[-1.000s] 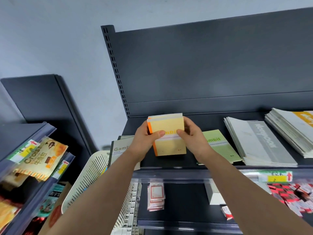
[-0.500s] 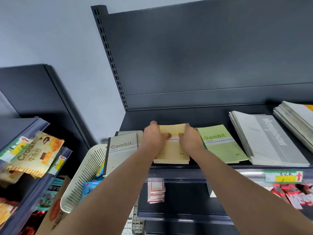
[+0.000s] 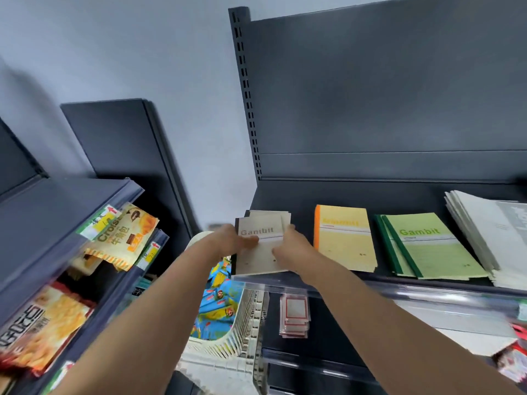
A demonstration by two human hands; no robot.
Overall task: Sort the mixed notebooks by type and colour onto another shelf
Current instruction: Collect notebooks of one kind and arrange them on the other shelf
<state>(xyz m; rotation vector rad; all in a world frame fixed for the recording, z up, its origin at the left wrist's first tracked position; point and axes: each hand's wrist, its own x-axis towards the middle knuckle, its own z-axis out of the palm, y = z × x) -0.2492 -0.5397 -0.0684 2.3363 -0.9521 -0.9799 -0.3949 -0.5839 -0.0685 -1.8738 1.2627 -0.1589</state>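
Illumination is even, diffuse and moderately bright, apparently from overhead; a soft shadow falls on the wall (image 3: pixel 34 115) at left, and a faint sheen marks the clear front rail (image 3: pixel 427 292) of the shelf. Motion blur smears the left hand (image 3: pixel 233 242), the right hand (image 3: pixel 291 246) and the snack packets (image 3: pixel 42 329) at the left edge. Wide-angle distortion bows the slotted upright (image 3: pixel 245 89) and stretches the corners.

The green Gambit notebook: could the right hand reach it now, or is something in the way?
Probably yes. The right hand holds the beige stack; only the flat yellow stack lies between it and the green notebook.
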